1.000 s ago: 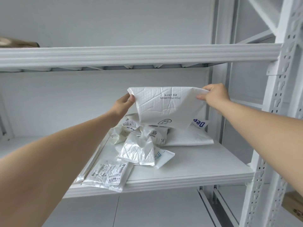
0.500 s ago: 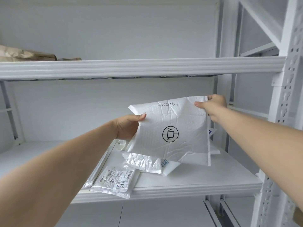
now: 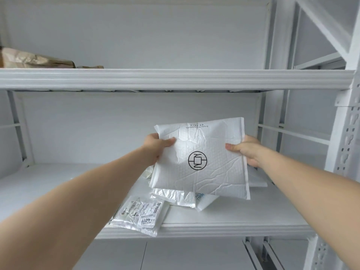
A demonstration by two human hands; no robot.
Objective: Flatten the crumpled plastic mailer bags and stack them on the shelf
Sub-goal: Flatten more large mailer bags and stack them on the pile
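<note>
While held upright at frame centre, white bubble mailer [image 3: 200, 158] is pinched at both side edges: left hand [image 3: 155, 148] & right hand [image 3: 246, 150] closed on it, above crumpled bags [image 3: 175, 197] on shelf [image 3: 243, 217].

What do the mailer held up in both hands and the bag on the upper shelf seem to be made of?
Held mailer: likely white plastic film over bubble padding, going by its quilted dimples, creases and slight sheen. Bag on the upper shelf: apparently brown kraft paper, matte and crumpled.
</note>
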